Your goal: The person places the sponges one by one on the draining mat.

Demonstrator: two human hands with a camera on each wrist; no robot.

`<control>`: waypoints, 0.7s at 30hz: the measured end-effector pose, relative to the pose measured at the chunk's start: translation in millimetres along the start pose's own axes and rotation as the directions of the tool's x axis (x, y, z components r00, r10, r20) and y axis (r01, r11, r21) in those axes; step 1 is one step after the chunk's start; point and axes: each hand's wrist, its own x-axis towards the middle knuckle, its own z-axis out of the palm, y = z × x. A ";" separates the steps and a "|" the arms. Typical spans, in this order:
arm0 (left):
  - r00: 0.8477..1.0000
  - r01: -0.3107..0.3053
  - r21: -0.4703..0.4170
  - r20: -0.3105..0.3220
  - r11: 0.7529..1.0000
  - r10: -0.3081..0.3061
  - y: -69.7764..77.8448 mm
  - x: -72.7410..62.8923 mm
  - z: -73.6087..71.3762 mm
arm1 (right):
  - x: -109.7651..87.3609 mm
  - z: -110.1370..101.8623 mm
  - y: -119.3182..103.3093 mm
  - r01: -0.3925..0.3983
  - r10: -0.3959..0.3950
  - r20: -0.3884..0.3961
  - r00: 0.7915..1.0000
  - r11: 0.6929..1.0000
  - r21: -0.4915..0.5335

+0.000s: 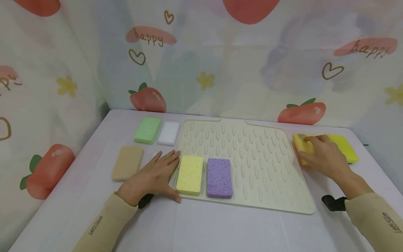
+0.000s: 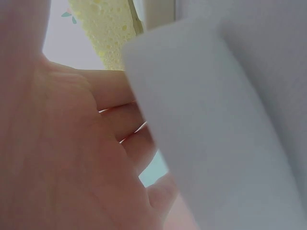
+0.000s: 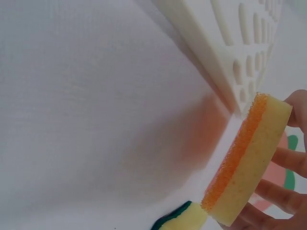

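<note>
My right hand (image 1: 325,155) grips a yellow scrub sponge (image 1: 303,144) beside the mat's right edge. In the right wrist view, the orange scouring layer (image 3: 237,151) of this sponge faces the table and its fingers curl along the pale yellow side. My left hand (image 1: 154,176) lies palm down with straight, spread fingers at the left edge of the cream ridged mat (image 1: 261,171). Close by its palm, a white sponge block (image 2: 196,120) shows in the left wrist view, mostly hidden from the head view. A yellow sponge (image 1: 190,175) and a purple sponge (image 1: 219,177) lie on the mat.
Left of the mat lie a green sponge (image 1: 148,130), another white block (image 1: 168,133) and a beige sponge (image 1: 127,163). Behind my right hand rests a bright yellow sponge (image 1: 344,148) with a dark green layer (image 3: 170,214). Patterned cloth (image 1: 220,70) hangs at the back and left.
</note>
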 end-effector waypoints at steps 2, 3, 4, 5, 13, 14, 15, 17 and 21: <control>1.000 0.002 -0.001 0.001 1.000 -0.002 -0.3 -0.1 0.8 | -1.0 -1.2 -1.4 0.013 -0.013 -0.012 1.000 1.000 0.003; 1.000 0.002 -0.001 0.001 1.000 -0.002 -0.4 -0.1 1.1 | -1.5 -1.7 -2.1 0.019 -0.019 -0.018 1.000 1.000 0.004; 1.000 0.002 -0.001 0.000 1.000 -0.002 -0.6 0.0 1.4 | -1.9 -2.2 -2.8 0.024 -0.024 -0.024 0.999 1.000 0.005; 1.000 0.001 0.000 0.000 1.000 -0.001 -0.6 0.0 1.5 | -2.4 -2.7 -3.5 0.028 -0.028 -0.029 0.999 1.000 0.006; 1.000 0.001 0.003 -0.004 1.000 -0.001 -0.5 0.4 1.7 | -10.0 -4.4 -14.3 0.060 -0.058 -0.073 0.996 0.998 0.025; 1.000 0.000 0.004 -0.006 1.000 0.000 -0.5 0.3 1.9 | -11.3 -4.5 -16.1 0.065 -0.062 -0.078 0.995 0.998 0.028; 1.000 -0.001 0.004 -0.007 1.000 0.001 -0.5 0.2 1.9 | -12.6 -4.7 -18.1 0.068 -0.065 -0.084 0.994 0.997 0.031; 1.000 -0.003 0.007 -0.010 1.000 0.003 -0.7 0.0 2.3 | -15.1 -5.0 -21.4 0.073 -0.070 -0.089 0.994 0.997 0.035; 1.000 -0.006 0.010 -0.016 1.000 0.006 -1.6 -0.5 3.5 | -19.4 -5.8 -26.5 0.084 -0.080 -0.094 0.992 0.996 0.038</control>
